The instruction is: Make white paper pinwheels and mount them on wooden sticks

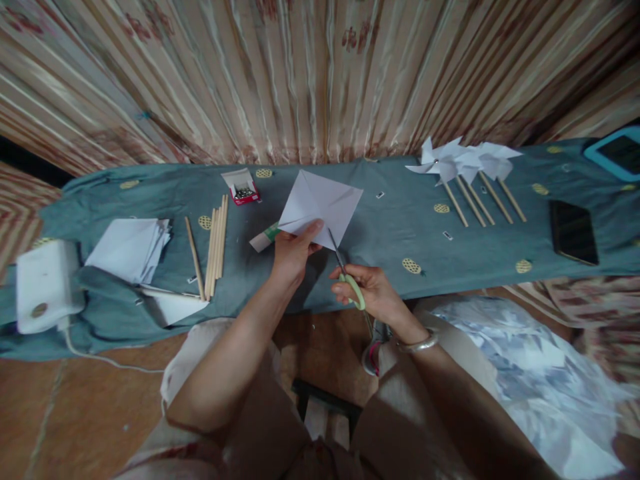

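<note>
My left hand (295, 252) pinches the near corner of a white square of paper (323, 203), holding it tilted above the blue-green cloth of the table (390, 227). My right hand (367, 290) is closed round the green handles of a pair of scissors (345, 270). The blades point up at the paper's lower edge and touch it near my left thumb.
Several wooden sticks (215, 243) and a stack of white paper squares (131, 248) lie at left, with a small red box of pins (242, 186) behind. Finished white pinwheels on sticks (467, 173) lie at right, beside a dark phone (574, 232). A white box (46, 283) sits far left.
</note>
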